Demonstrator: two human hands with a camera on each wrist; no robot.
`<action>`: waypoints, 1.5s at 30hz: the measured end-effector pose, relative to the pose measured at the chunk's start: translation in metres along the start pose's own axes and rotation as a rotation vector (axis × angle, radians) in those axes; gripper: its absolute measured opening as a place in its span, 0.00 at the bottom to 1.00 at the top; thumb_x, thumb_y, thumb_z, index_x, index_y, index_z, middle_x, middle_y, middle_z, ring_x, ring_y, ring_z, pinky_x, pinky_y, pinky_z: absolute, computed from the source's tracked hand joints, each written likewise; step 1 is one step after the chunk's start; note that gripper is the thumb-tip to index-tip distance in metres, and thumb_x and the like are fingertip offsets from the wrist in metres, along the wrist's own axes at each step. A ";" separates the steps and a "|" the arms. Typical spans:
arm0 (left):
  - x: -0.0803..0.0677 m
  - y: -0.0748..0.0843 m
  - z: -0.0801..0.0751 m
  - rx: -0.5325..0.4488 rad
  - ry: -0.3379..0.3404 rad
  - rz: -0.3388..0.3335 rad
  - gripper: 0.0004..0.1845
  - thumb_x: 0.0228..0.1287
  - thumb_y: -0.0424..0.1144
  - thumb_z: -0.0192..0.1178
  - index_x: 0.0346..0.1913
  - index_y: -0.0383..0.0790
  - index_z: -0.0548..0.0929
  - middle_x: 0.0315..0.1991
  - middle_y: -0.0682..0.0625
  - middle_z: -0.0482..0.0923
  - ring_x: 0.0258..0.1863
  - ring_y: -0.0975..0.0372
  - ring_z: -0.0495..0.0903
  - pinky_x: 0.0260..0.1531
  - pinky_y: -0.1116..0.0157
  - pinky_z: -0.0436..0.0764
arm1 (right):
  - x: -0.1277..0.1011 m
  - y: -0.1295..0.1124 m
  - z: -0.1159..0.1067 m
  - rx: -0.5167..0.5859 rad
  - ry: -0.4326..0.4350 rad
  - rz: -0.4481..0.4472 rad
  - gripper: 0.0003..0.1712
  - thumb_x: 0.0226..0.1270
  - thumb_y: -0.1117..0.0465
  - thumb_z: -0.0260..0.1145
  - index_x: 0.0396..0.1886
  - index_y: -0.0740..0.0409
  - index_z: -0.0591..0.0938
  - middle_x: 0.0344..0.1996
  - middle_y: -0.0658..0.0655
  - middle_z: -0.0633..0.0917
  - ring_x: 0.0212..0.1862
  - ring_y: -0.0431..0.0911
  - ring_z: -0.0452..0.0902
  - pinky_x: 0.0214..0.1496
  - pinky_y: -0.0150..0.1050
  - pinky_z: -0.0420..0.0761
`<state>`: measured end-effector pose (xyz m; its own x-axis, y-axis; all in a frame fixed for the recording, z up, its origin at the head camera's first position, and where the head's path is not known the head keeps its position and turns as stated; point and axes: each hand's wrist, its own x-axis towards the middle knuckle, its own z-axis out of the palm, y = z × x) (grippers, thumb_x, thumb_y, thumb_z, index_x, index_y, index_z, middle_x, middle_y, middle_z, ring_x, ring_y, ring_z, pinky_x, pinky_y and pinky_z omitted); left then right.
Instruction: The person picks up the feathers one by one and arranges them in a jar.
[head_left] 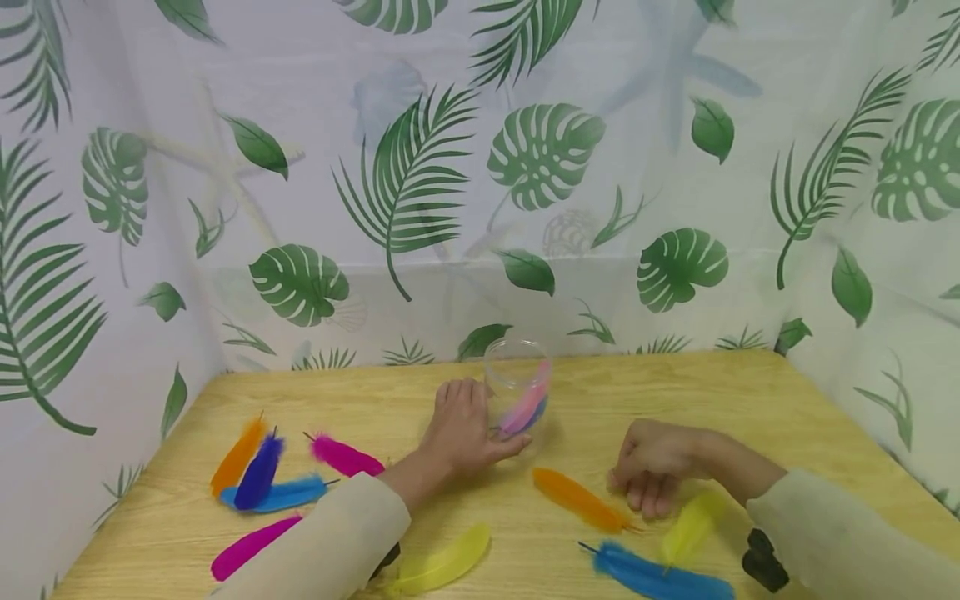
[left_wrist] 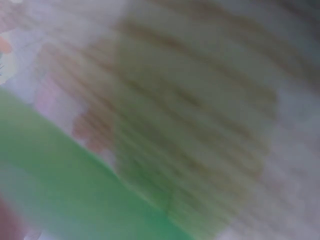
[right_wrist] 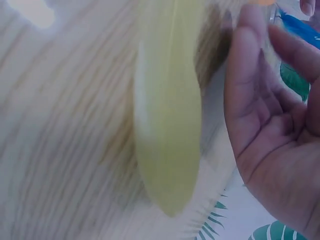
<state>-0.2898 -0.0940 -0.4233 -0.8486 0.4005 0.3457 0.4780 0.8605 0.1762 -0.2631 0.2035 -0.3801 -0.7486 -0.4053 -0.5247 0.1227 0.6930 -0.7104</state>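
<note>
My left hand (head_left: 465,425) holds the lower left side of a clear plastic cup (head_left: 517,367), thumb across its near side. Inside the cup lean a pink feather (head_left: 528,398) and a blue-purple feather (head_left: 537,414). My right hand (head_left: 652,468) hovers low over the table, fingers loosely bent, nothing visibly held. An orange feather (head_left: 577,497) lies just left of it and a yellow feather (head_left: 690,529) just below. In the right wrist view the yellow feather (right_wrist: 167,125) lies apart from the hand (right_wrist: 272,125). The left wrist view is blurred.
A blue feather (head_left: 660,575) lies at the near right, another yellow feather (head_left: 442,562) at the near middle. Orange (head_left: 238,457), dark blue (head_left: 258,473), light blue (head_left: 292,494) and magenta (head_left: 345,455) feathers lie at left. A leaf-print curtain (head_left: 420,308) encloses the wooden table (head_left: 360,387).
</note>
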 end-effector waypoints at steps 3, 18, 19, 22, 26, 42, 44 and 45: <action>-0.001 -0.001 0.001 -0.009 0.001 -0.002 0.44 0.55 0.76 0.56 0.54 0.36 0.71 0.41 0.48 0.67 0.48 0.53 0.64 0.53 0.58 0.62 | 0.003 0.000 -0.001 0.040 0.045 -0.082 0.14 0.67 0.61 0.67 0.29 0.69 0.87 0.20 0.59 0.86 0.22 0.47 0.86 0.29 0.43 0.86; 0.000 0.000 0.001 -0.012 -0.008 -0.014 0.45 0.55 0.76 0.55 0.55 0.37 0.71 0.41 0.49 0.66 0.47 0.54 0.64 0.53 0.58 0.61 | 0.028 -0.013 0.014 0.141 0.130 -0.136 0.11 0.67 0.67 0.66 0.43 0.73 0.84 0.30 0.60 0.88 0.29 0.48 0.87 0.36 0.43 0.87; 0.000 0.000 0.001 -0.010 -0.010 -0.016 0.45 0.55 0.77 0.55 0.54 0.37 0.71 0.41 0.49 0.66 0.47 0.54 0.64 0.53 0.58 0.61 | 0.029 -0.014 0.015 0.143 0.131 -0.136 0.11 0.67 0.67 0.66 0.42 0.73 0.84 0.30 0.60 0.88 0.29 0.47 0.87 0.36 0.43 0.87; 0.000 0.000 0.001 -0.010 -0.009 -0.016 0.45 0.55 0.77 0.55 0.54 0.37 0.71 0.41 0.50 0.66 0.47 0.54 0.64 0.53 0.58 0.61 | 0.031 -0.016 0.017 0.144 0.136 -0.130 0.10 0.67 0.68 0.65 0.43 0.73 0.84 0.30 0.60 0.88 0.29 0.47 0.87 0.35 0.42 0.87; 0.000 0.000 0.002 -0.010 -0.005 -0.016 0.44 0.55 0.77 0.55 0.54 0.38 0.71 0.40 0.50 0.66 0.47 0.54 0.64 0.52 0.58 0.61 | 0.032 -0.019 0.019 0.131 0.145 -0.108 0.09 0.67 0.69 0.64 0.43 0.72 0.84 0.30 0.59 0.88 0.27 0.46 0.86 0.35 0.41 0.87; -0.002 0.000 0.003 -0.021 -0.009 -0.019 0.45 0.55 0.77 0.55 0.54 0.37 0.70 0.41 0.49 0.66 0.48 0.54 0.64 0.54 0.57 0.61 | 0.038 -0.025 0.027 0.091 0.142 -0.084 0.09 0.65 0.66 0.67 0.41 0.68 0.86 0.30 0.58 0.89 0.25 0.44 0.84 0.34 0.38 0.86; -0.002 0.000 0.002 -0.018 -0.008 -0.016 0.45 0.55 0.77 0.55 0.55 0.37 0.70 0.41 0.49 0.66 0.48 0.54 0.64 0.54 0.58 0.62 | 0.039 -0.026 0.028 0.068 0.142 -0.092 0.09 0.63 0.64 0.70 0.40 0.66 0.87 0.29 0.57 0.89 0.25 0.43 0.83 0.33 0.37 0.86; -0.002 0.000 0.002 -0.016 -0.007 -0.016 0.45 0.55 0.77 0.55 0.55 0.37 0.70 0.40 0.49 0.66 0.48 0.54 0.64 0.54 0.58 0.62 | 0.039 -0.027 0.028 0.053 0.143 -0.095 0.09 0.61 0.64 0.71 0.39 0.65 0.87 0.29 0.56 0.89 0.25 0.43 0.82 0.33 0.37 0.85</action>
<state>-0.2889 -0.0940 -0.4259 -0.8574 0.3894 0.3364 0.4683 0.8615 0.1964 -0.2774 0.1521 -0.3952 -0.8433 -0.3756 -0.3844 0.0786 0.6215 -0.7795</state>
